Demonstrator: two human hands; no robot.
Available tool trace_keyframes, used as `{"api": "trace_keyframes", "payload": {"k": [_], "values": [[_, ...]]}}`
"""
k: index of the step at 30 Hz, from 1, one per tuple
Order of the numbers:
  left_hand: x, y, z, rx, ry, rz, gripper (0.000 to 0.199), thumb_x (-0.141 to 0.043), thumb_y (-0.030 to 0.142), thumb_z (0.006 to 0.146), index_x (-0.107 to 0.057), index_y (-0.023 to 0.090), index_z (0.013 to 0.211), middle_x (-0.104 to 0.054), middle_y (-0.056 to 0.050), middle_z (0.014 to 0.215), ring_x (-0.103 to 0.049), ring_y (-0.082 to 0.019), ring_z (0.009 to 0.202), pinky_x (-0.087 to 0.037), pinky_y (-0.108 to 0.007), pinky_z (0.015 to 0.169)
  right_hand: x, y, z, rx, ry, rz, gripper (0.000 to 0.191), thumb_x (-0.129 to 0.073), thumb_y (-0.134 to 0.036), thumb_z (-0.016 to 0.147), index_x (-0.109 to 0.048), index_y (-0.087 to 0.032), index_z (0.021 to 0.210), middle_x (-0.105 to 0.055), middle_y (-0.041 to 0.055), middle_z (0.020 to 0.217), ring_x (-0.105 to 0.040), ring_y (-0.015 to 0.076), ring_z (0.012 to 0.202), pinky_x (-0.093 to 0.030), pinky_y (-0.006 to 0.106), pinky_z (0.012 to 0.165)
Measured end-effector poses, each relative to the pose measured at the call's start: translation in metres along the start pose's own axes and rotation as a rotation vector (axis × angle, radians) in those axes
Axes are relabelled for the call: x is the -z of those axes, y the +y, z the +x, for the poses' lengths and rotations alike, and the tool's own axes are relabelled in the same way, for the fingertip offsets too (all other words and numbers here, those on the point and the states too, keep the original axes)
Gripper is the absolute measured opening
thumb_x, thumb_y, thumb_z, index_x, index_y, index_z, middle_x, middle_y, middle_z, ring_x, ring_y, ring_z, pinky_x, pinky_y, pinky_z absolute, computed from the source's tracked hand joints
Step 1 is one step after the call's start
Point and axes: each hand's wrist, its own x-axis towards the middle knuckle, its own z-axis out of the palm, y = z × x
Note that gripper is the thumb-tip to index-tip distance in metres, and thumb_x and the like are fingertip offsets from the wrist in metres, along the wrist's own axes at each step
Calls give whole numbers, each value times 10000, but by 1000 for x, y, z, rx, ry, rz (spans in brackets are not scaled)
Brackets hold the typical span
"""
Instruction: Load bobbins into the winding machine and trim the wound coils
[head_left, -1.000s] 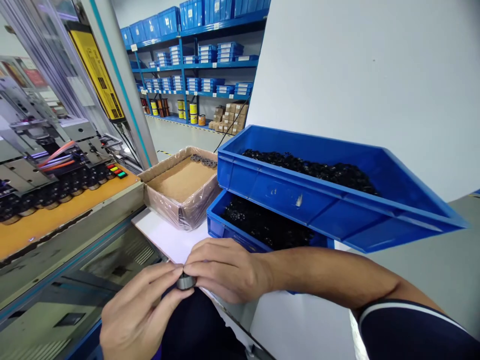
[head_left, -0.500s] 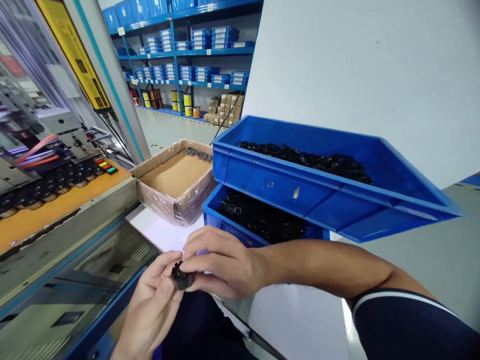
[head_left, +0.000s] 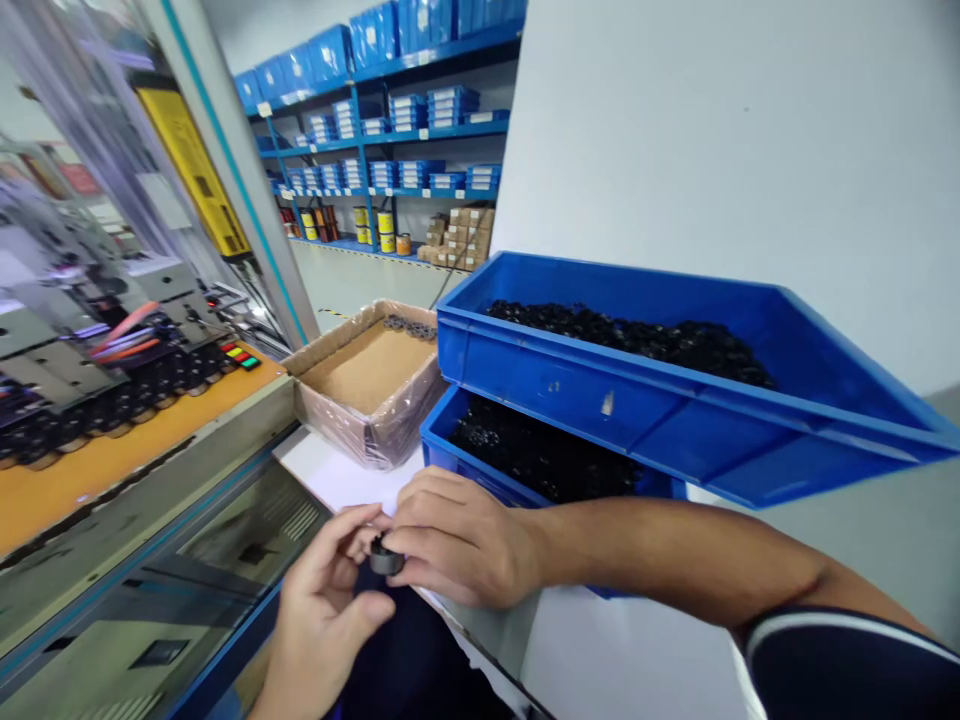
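Note:
My right hand (head_left: 469, 540) pinches a small stator core (head_left: 387, 560) between thumb and fingers. The core is a short grey ring with a black toothed rim on top. Facing it from the left is my left hand (head_left: 326, 590), its thumb standing away from the core and its fingers curved behind it. Whether those left fingertips touch the core I cannot tell. Just beyond my right hand is the lower blue bin (head_left: 442, 450), with many small black parts (head_left: 525, 450) inside.
An upper blue bin (head_left: 570, 385) of black parts sits across the lower one. Left of them stands a plastic-wrapped cardboard box (head_left: 375, 440) with grey toothed rings at its back. A machine with an orange bench (head_left: 150, 440) holds rows of black parts. Blue shelving (head_left: 360, 140) stands behind.
My left thumb has come off the stator core and the left hand has opened. The right hand keeps its pinch. The whole view has shifted slightly, so everything appears lower and further right.

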Motion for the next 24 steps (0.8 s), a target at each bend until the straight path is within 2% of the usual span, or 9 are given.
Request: {"api": "trace_keyframes", "payload": {"k": [3, 6, 8, 10, 12, 14, 16, 19, 24], "values": [[-3, 5, 0, 111, -19, 112, 295, -767, 388, 770, -741, 235, 1021, -756, -41, 816, -722, -175, 744, -584, -235, 685, 1, -1, 0, -8, -114, -39, 118, -517, -143, 971, -599, -58, 970, -665, 104, 827, -617, 196, 783, -553, 348, 693], [21, 12, 12, 117, 95, 432, 283, -675, 428, 801, -730, 194, 951, -728, -45, 743, -691, -185, 678, -577, -276, 647, 1, 0, -2, -103, -230, -97, 194, -513, -230, 998, -605, -66, 1049, -677, 122, 924, -640, 220, 890, -573, 374, 789], [61, 20, 25, 104, 252, 584, 286, -660, 446, 788, -717, 198, 917, -753, -66, 827, -704, -207, 747, -577, -313, 721, 1, 0, -4, -124, -259, -126, 248, -492, -277, 1014, -605, -71, 1092, -680, 130, 963, -646, 227, 931, -575, 377, 827], [115, 32, 38, 116, 429, 743, 272, -680, 455, 768, -693, 203, 869, -766, -90, 973, -708, -242, 885, -553, -365, 855, 1, 0, -4, -100, -253, -139, 252, -466, -262, 1021, -607, -73, 1109, -685, 130, 960, -653, 221, 925, -573, 368, 831], [173, 44, 52, 198, 586, 929, 227, -710, 420, 764, -670, 202, 811, -756, -77, 882, -698, -263, 870, -535, -414, 880, 2, 0, -3, -80, -242, -143, 243, -455, -241, 1022, -611, -79, 1112, -689, 126, 953, -657, 218, 915, -570, 364, 831], [222, 54, 65, 322, 663, 1088, 216, -730, 379, 793, -657, 177, 783, -724, -50, 818, -691, -262, 880, -524, -450, 888, 0, -1, -1, -76, -248, -138, 246, -433, -232, 1027, -613, -86, 1108, -690, 121, 943, -661, 218, 897, -568, 358, 819], [256, 58, 77, 433, 664, 1184, 205, -699, 349, 863, -671, 148, 890, -715, -49, 951, -679, -229, 941, -533, -449, 886, -3, -2, 1, -85, -276, -124, 268, -390, -233, 1039, -621, -103, 1077, -686, 107, 913, -661, 213, 850, -566, 343, 771], [281, 53, 88, 530, 635, 1237, 250, -649, 340, 917, -659, 151, 1080, -687, -69, 1120, -669, -218, 997, -556, -440, 873, -7, -4, -2, -97, -351, -125, 317, -334, -223, 1046, -636, -130, 1016, -679, 89, 870, -652, 207, 786, -556, 331, 697], [291, 45, 84, 510, 643, 1254, 322, -625, 346, 934, -618, 161, 1197, -669, -85, 1176, -668, -224, 1017, -564, -446, 870, 11, 18, -28, -92, -372, -229, 310, -360, -204, 1038, -663, -135, 1034, -697, 100, 929, -661, 200, 825, -558, 336, 764]]}}
